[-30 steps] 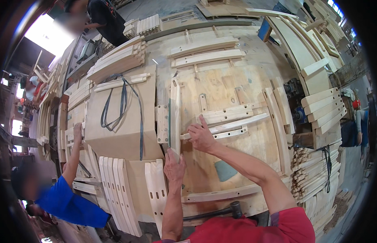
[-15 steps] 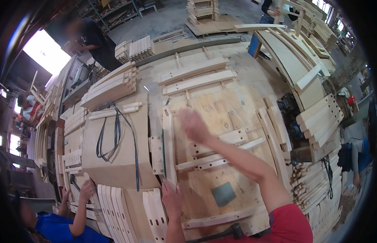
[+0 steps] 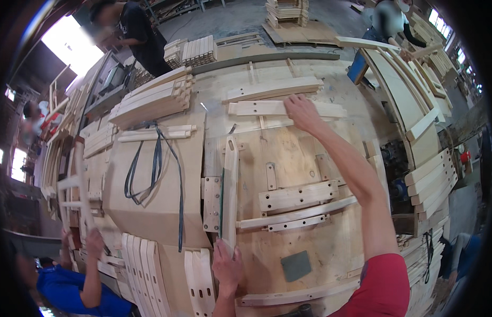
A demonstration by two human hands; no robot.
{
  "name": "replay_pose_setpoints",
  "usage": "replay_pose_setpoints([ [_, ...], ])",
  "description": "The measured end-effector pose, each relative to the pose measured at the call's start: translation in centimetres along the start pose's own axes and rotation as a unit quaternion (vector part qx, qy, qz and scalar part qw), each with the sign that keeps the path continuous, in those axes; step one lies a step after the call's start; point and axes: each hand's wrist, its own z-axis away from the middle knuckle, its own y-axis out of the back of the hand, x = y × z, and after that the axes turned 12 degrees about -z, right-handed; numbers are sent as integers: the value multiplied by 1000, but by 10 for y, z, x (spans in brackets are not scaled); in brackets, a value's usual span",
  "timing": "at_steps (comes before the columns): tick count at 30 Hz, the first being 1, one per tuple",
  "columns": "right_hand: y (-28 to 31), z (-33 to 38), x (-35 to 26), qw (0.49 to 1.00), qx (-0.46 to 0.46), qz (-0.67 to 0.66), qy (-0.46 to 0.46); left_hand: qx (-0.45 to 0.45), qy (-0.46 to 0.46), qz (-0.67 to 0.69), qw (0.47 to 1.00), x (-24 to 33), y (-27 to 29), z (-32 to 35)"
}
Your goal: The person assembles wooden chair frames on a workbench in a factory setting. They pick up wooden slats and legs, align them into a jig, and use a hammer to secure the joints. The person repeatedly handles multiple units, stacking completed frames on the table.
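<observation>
Right hand reaching far across the surface, resting flat, ungripped, on the crosswise slotted slat near its far edge; left hand gripping the lengthwise curved rail at the near edge.

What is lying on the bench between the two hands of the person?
In the head view, between the left hand and the right hand lie an upright slat, slotted blocks and bare plywood.
</observation>
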Motion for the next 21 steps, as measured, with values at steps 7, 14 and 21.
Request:
replay_pose_setpoints([
  [7,69,116,-70,983,-173,-5,54,-9,29,44,999,9,18,-3],
  [14,39,138,-86,978,-197,-33,67,-36,37,50,997,7,15,-6],
  [21,45,120,-66,952,-276,-131,27,-17,25,45,999,8,20,0],
])
